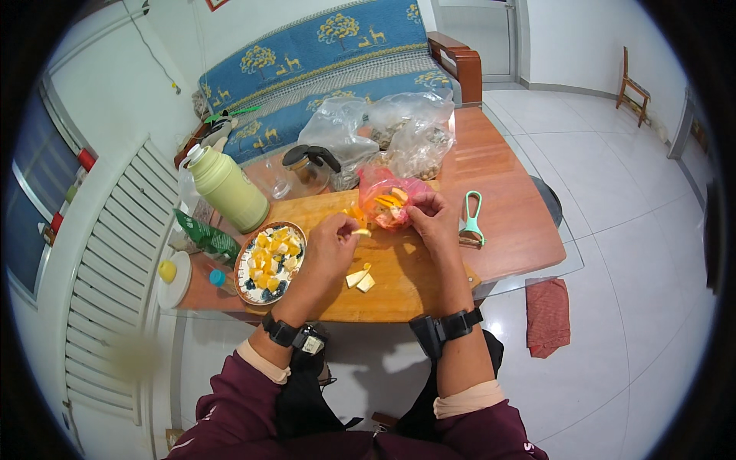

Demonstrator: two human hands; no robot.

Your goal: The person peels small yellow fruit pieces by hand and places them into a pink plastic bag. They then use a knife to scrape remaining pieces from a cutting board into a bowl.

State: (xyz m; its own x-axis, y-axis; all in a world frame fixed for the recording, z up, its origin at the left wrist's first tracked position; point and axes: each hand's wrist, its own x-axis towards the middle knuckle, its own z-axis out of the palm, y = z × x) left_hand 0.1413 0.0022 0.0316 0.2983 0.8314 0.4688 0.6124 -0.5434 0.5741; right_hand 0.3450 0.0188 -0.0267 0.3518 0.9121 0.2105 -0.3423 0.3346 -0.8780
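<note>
Between the fingers of my left hand [333,241] is a small piece of orange peel [362,232], above the wooden cutting board [310,307]. My right hand [432,221] grips the rim of a red plastic bag [370,183], which stands open with peel scraps [391,199] inside. Some orange bits lie on the board behind my left hand. Several pale peel pieces [364,282] rest near the board's middle. Left of my left hand, a patterned plate [244,287] holds many orange chunks [267,259]. A green-handled peeler [472,221] lies right of my right hand.
A green thermos [230,190], a green packet [210,238], a small blue-capped bottle [221,280] and a white plate [183,287] with a yellow fruit [167,271] stand at left. Behind are a glass pot [310,172] and clear plastic bags [402,129]. The table [517,230] has a glass top.
</note>
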